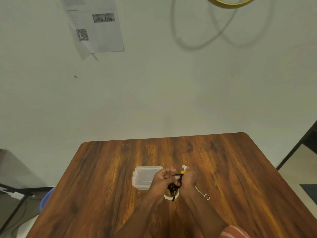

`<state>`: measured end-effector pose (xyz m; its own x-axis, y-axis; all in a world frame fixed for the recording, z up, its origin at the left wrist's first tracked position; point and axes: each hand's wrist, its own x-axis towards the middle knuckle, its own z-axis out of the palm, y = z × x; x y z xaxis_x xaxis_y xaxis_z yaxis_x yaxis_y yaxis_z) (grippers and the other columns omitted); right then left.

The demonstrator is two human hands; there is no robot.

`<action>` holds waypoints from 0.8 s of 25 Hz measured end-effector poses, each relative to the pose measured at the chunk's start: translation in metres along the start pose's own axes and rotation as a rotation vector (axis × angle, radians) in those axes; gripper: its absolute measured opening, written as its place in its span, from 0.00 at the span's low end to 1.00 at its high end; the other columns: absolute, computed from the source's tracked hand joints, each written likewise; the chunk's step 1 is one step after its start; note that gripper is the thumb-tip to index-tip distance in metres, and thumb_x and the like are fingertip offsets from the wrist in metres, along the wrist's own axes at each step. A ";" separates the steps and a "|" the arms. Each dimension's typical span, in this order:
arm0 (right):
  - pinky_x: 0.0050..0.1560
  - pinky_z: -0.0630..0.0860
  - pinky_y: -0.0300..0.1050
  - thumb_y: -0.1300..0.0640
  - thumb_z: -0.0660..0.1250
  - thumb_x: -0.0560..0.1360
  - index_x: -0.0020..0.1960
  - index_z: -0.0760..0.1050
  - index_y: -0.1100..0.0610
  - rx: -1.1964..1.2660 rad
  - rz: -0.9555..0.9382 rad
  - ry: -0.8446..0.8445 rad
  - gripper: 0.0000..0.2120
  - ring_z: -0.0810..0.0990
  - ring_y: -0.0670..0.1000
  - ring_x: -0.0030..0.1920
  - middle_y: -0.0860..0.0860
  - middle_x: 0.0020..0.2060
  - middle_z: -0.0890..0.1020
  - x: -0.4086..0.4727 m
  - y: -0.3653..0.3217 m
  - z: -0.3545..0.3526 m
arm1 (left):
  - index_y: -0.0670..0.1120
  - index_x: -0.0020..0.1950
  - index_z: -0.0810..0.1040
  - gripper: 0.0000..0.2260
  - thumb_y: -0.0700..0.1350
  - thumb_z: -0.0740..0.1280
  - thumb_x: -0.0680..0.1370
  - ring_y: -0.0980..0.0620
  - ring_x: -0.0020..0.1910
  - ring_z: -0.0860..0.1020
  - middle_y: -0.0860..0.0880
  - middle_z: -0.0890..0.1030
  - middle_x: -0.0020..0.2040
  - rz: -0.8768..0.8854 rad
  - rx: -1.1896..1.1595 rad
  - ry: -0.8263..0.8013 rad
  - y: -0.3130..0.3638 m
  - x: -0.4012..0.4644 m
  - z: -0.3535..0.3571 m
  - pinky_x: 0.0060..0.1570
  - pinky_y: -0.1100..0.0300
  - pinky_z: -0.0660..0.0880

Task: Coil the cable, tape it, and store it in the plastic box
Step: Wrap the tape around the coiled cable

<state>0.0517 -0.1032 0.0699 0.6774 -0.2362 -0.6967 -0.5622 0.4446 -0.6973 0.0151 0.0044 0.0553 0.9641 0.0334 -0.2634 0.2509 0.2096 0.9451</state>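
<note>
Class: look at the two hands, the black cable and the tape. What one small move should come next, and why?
Probably wrap the tape strip round the bundle. Both the left hand and the right hand hold the coiled black cable above the tape roll; the strip sticks up loose, and the plastic box waits beside them.

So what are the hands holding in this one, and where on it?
Both the left hand and right hand grip the coiled black cable around its bundled loops, above the tape roll; the exact finger placement is blurred.
</note>
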 end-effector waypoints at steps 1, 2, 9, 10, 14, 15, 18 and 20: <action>0.19 0.68 0.38 0.56 0.54 0.81 0.42 0.73 0.65 -0.001 0.023 -0.014 0.17 0.71 0.54 0.17 0.58 0.21 0.74 -0.004 -0.003 -0.001 | 0.36 0.54 0.80 0.09 0.35 0.72 0.74 0.48 0.30 0.79 0.42 0.80 0.31 -0.035 -0.081 -0.017 0.000 -0.002 0.002 0.42 0.54 0.78; 0.19 0.66 0.37 0.55 0.53 0.82 0.38 0.71 0.64 -0.010 0.045 -0.020 0.19 0.69 0.53 0.14 0.57 0.17 0.72 -0.006 -0.006 -0.003 | 0.35 0.54 0.79 0.09 0.36 0.70 0.75 0.49 0.28 0.77 0.44 0.77 0.30 -0.061 -0.137 -0.042 0.002 -0.003 0.002 0.39 0.55 0.77; 0.28 0.70 0.45 0.51 0.58 0.74 0.40 0.71 0.57 0.010 0.091 -0.034 0.11 0.67 0.52 0.19 0.56 0.24 0.70 -0.011 -0.002 -0.001 | 0.46 0.37 0.82 0.13 0.49 0.69 0.79 0.50 0.32 0.80 0.46 0.81 0.33 -0.166 0.455 -0.346 0.036 -0.004 -0.005 0.36 0.59 0.79; 0.28 0.70 0.45 0.50 0.59 0.74 0.37 0.69 0.57 0.013 0.097 -0.050 0.12 0.67 0.52 0.18 0.56 0.23 0.69 -0.011 -0.002 -0.003 | 0.44 0.38 0.82 0.12 0.48 0.68 0.79 0.51 0.31 0.80 0.46 0.81 0.33 -0.167 0.454 -0.347 0.041 -0.004 -0.003 0.34 0.60 0.78; 0.33 0.76 0.49 0.55 0.57 0.81 0.51 0.75 0.64 0.031 -0.127 -0.081 0.13 0.78 0.57 0.31 0.62 0.35 0.79 -0.010 -0.015 -0.007 | 0.43 0.39 0.82 0.12 0.47 0.68 0.79 0.52 0.30 0.78 0.47 0.80 0.32 -0.128 0.275 -0.147 0.041 0.001 -0.002 0.38 0.58 0.78; 0.38 0.76 0.51 0.56 0.59 0.81 0.54 0.76 0.64 0.010 -0.206 -0.075 0.12 0.78 0.57 0.38 0.61 0.40 0.80 -0.011 -0.020 -0.010 | 0.42 0.39 0.83 0.12 0.47 0.68 0.79 0.52 0.29 0.77 0.47 0.80 0.32 -0.121 0.233 -0.085 0.041 0.005 -0.004 0.40 0.56 0.78; 0.39 0.75 0.47 0.58 0.66 0.79 0.50 0.78 0.61 -0.125 -0.417 -0.055 0.07 0.78 0.52 0.39 0.56 0.41 0.81 -0.022 -0.027 -0.020 | 0.41 0.41 0.83 0.11 0.46 0.69 0.79 0.54 0.28 0.76 0.46 0.82 0.35 -0.106 0.166 0.069 0.048 0.014 -0.005 0.42 0.55 0.77; 0.35 0.75 0.42 0.59 0.69 0.77 0.46 0.79 0.58 -0.206 -0.535 -0.040 0.03 0.80 0.52 0.38 0.53 0.39 0.83 -0.036 -0.027 -0.022 | 0.42 0.42 0.83 0.10 0.46 0.69 0.79 0.55 0.28 0.77 0.45 0.83 0.37 -0.096 0.153 0.156 0.053 0.018 -0.004 0.38 0.54 0.78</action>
<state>0.0324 -0.1255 0.1100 0.9084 -0.3469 -0.2334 -0.2142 0.0934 -0.9723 0.0457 0.0202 0.0996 0.9131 0.1738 -0.3689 0.3624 0.0688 0.9295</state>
